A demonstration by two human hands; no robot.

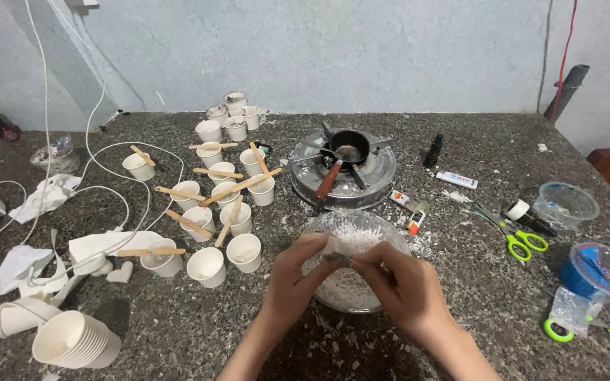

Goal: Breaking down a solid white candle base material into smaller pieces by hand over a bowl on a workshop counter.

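Together our left hand (296, 276) and right hand (398, 282) pinch a white wax block (338, 246) over the clear bowl (383, 233) at six o'clock, catching shavings; gas burner (344, 169) at twelve.

From my head view I see my left hand (292, 279) and right hand (402, 286) pinching a small white wax block (338, 248) together, with a thin grey blade (338, 259) against it, above a clear glass bowl of white wax shavings (390, 236) on the speckled grey stone table (488, 296). Just behind the bowl sits a round metal stove (383, 176) carrying a small black pan with a brown handle (345, 149). To my left stand white paper cups (206, 266), several crossed by flat wooden sticks (238, 186), and on my right lie green-handled scissors (524, 242).
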